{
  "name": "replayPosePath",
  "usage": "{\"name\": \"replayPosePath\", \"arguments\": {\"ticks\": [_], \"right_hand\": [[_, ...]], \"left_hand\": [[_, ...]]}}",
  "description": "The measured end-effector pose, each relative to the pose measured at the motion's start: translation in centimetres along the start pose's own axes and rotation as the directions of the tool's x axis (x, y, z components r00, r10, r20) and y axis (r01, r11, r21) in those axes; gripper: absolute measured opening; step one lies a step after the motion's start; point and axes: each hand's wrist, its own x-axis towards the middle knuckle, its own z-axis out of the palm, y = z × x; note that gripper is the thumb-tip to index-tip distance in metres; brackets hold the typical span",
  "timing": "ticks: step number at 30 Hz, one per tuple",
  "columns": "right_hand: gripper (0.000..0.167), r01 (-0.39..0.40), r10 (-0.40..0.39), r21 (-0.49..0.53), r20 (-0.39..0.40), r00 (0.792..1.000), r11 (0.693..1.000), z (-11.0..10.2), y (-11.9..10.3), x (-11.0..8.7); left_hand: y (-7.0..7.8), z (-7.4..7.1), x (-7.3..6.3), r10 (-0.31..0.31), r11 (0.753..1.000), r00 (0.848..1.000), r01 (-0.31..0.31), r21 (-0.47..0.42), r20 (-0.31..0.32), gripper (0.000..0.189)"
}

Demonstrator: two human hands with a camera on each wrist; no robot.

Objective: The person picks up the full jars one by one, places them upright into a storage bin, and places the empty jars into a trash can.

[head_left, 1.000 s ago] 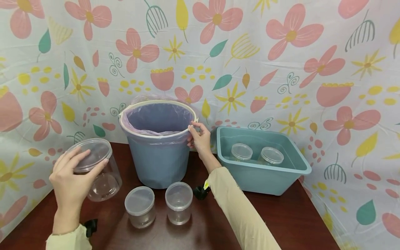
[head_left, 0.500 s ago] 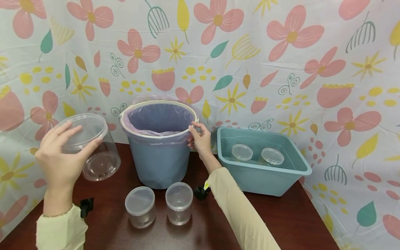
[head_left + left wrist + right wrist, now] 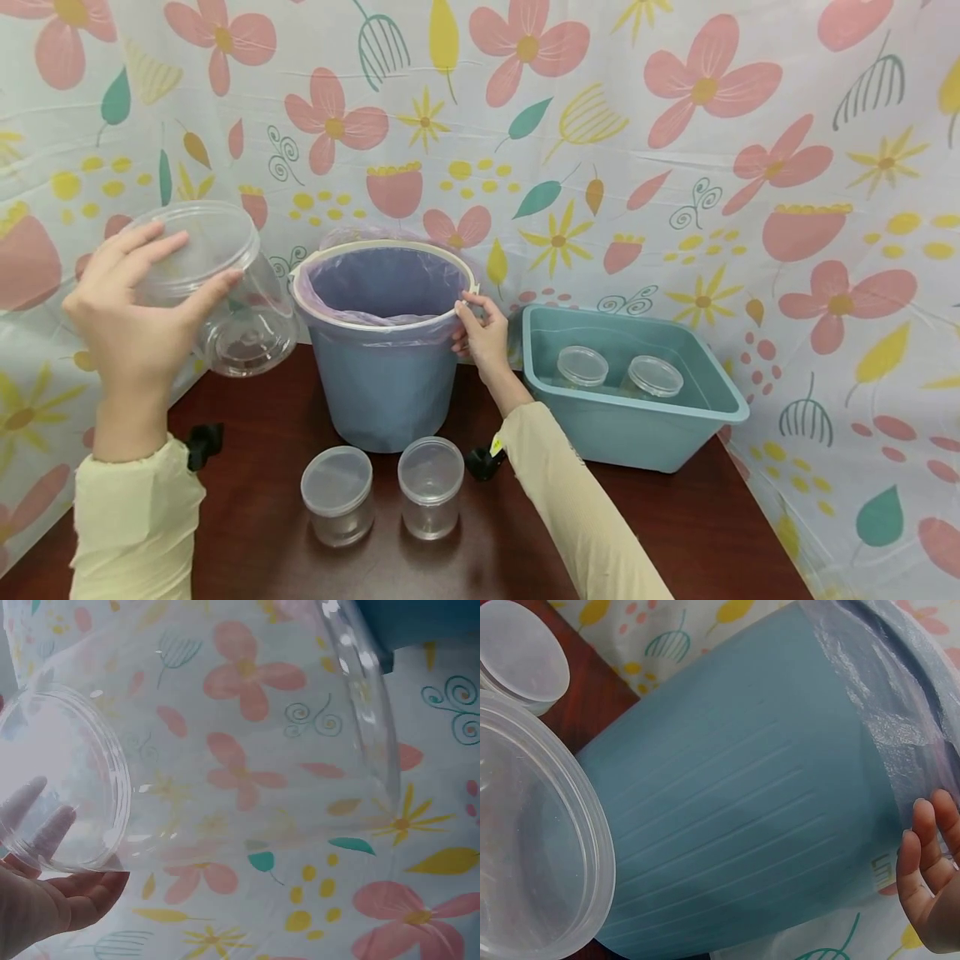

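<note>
My left hand (image 3: 138, 333) grips a large clear plastic jar (image 3: 251, 333) by its lidded top, raised above the table at the left. The jar is tilted and see-through; in the left wrist view, the fingers lie around the lid end of the jar (image 3: 247, 750). Beside it stands a blue-grey trash bin (image 3: 386, 387), lined with a thin purple bag (image 3: 337, 317) under a cream rim ring. At the bin's right side, my right hand (image 3: 486, 337) pinches the rim; in the right wrist view, part of that hand (image 3: 934, 881) is cut off by the frame edge.
Two smaller clear lidded jars (image 3: 337, 492) stand on the dark red-brown table (image 3: 255, 517) before the bin. A teal basin (image 3: 622, 433) at the right holds two more lidded jars (image 3: 582, 367). A floral curtain (image 3: 570, 167) hangs close behind everything.
My left hand has lifted the large jar up off the table, with the jar tilting more. My right hand has stayed at the bin's rim. The other jars and the basin have not moved.
</note>
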Motion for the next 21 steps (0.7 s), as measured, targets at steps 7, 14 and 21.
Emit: {"name": "replayPosePath", "arguments": {"ticks": [7, 14, 21], "right_hand": [[0.036, -0.019, 0.019, 0.006, 0.006, 1.0, 1.0, 0.1, -0.7, -0.2], [0.032, -0.013, 0.012, -0.021, -0.02, 1.0, 1.0, 0.5, -1.8, -0.9], [0.035, -0.013, 0.013, -0.004, -0.009, 1.0, 1.0, 0.2, -0.5, -0.1]], "left_hand": [[0.4, 0.7, 1.7, 0.012, 0.999, 1.0, -0.012, -0.045, 0.013, 0.052], [1.6, 2.1, 2.6, 0.001, 0.996, 1.0, -0.003, -0.088, -0.021, 0.061], [2.7, 4.3, 3.2, -0.002, 0.975, 0.993, -0.025, -0.223, -0.117, 0.071]]}}
